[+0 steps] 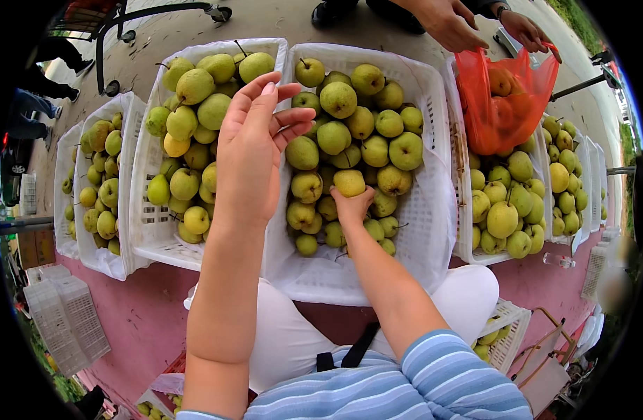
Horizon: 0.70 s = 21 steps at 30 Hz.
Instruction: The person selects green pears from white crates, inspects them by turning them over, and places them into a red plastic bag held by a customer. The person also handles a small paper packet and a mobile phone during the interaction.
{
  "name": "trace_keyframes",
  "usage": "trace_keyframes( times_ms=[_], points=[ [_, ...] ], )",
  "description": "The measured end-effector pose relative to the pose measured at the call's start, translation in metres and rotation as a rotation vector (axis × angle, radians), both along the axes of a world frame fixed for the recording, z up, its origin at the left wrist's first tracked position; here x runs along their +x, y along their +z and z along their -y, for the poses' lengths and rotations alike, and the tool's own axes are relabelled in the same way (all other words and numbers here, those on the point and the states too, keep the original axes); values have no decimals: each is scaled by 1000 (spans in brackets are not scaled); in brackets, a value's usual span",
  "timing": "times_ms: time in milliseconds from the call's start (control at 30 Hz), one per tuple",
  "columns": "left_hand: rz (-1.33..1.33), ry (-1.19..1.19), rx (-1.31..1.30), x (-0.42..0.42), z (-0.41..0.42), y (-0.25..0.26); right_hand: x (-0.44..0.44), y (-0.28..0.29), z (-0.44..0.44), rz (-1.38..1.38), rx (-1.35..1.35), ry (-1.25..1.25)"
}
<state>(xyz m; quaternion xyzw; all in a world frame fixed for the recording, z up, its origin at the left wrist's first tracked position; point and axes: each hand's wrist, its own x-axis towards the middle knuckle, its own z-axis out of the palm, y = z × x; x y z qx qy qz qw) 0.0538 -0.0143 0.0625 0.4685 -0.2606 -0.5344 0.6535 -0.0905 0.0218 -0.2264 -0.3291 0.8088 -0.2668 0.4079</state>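
My left hand (258,142) is raised above the gap between two white plastic crates of pears, its fingers apart and nothing in it. Lower and further right, my right hand (354,202) has its fingers around a yellowish pear (348,183) in the middle crate (431,210), which is lined with thin white sheeting. Green pears (338,100) lie heaped around that hand. In the left crate (143,226) more green pears (195,86) are piled. Whether the held pear is lifted off the others, I cannot tell.
Across the crates, another person's hands (442,21) hold a red plastic bag (502,105) of round fruit over the right crate (463,247). Further pear crates stand on both sides. Stacked crates (66,320) are at lower left, a folding chair (544,367) at lower right, a plastic bottle (558,260) at right.
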Motion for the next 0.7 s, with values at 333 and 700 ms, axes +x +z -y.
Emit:
trace_keyframes(
  times_ms=[333,700],
  points=[
    [-4,4,9,3,1,-3,-54,54,-4,857,-89,-125],
    [393,-608,45,-36,-12,-11,-81,192,18,1390,-288,260]
  ],
)
